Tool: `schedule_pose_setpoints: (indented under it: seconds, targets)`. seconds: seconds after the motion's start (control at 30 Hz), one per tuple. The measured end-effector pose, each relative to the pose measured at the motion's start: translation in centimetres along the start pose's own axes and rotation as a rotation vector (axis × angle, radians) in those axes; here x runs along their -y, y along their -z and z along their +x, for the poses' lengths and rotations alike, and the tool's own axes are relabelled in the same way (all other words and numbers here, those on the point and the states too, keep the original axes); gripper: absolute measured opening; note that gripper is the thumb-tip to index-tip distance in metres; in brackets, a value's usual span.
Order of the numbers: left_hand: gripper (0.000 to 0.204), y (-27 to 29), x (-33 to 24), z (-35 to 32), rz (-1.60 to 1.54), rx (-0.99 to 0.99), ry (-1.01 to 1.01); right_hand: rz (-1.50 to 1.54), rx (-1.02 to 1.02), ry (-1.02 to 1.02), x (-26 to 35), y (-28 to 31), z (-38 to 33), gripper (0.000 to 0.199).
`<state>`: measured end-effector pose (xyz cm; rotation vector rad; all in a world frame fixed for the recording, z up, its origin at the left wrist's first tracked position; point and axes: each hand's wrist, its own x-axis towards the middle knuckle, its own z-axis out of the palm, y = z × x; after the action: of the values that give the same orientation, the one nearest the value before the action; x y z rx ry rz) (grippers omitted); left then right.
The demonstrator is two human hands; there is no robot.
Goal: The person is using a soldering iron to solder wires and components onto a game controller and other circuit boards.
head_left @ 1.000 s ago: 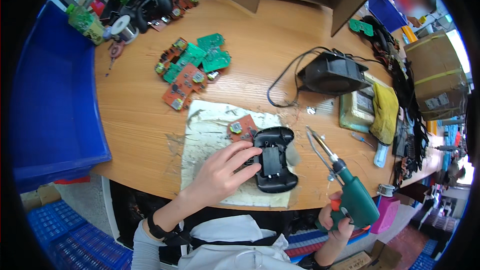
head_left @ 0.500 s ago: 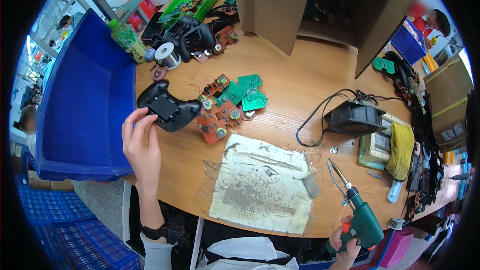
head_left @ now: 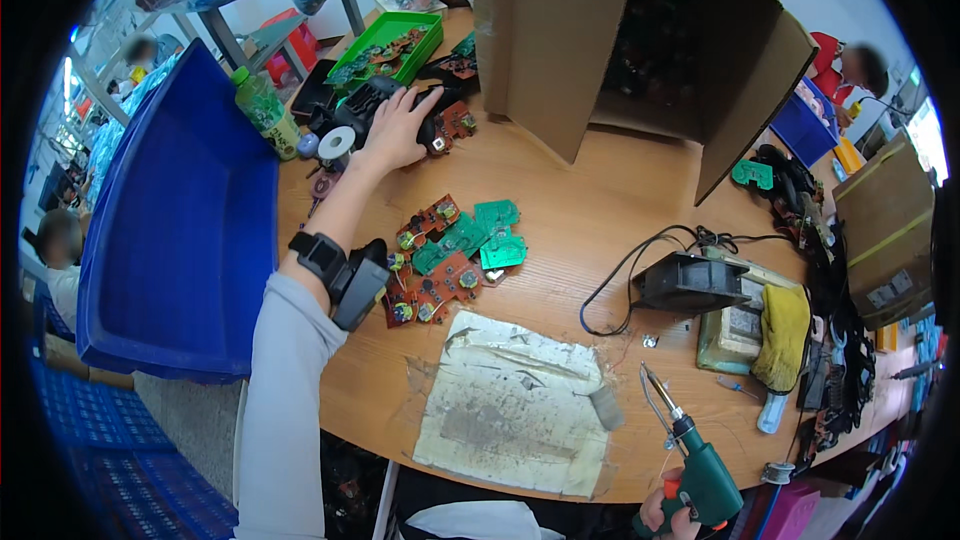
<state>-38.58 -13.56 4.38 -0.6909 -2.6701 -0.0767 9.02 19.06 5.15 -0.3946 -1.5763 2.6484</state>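
Note:
My left hand (head_left: 393, 132) reaches to the far left of the wooden table (head_left: 600, 210). It lies on a black game controller (head_left: 434, 120) in a heap of black controllers (head_left: 365, 100), its fingers curled around the part. A black wrist device (head_left: 345, 275) is strapped to that forearm. My right hand (head_left: 662, 512) shows only partly at the lower edge. It grips a green soldering gun (head_left: 705, 475) whose metal tip points up and left over the table's front.
Green and brown circuit boards (head_left: 450, 250) lie mid-table, above a scorched paper mat (head_left: 515, 405). A big blue bin (head_left: 180, 230) stands left, a cardboard box (head_left: 640, 30) behind. There are also a green tray (head_left: 385, 45), a green bottle (head_left: 265, 110) and a black fan (head_left: 690, 280). People sit at the left edge and upper right.
My left hand lifted a black controller off the mat, carried it left toward the blue bin, and now rests on the controller heap by the green tray. The soldering gun stayed low right.

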Motion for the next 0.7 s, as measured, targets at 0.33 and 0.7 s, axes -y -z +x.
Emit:
schedule_pose_setpoints:
  seconds: [0.33,0.7]
  targets:
    - [0.049,5.2,2.6,1.7,-1.047,-0.346,0.403,0.014,-0.067,0.013,-0.6,-0.4,0.3,0.048]
    - [0.049,11.7,-10.2,-8.7,-2.390,0.029,0.326,0.045,-0.003,0.008,-0.1,-0.9,0.6,0.051]
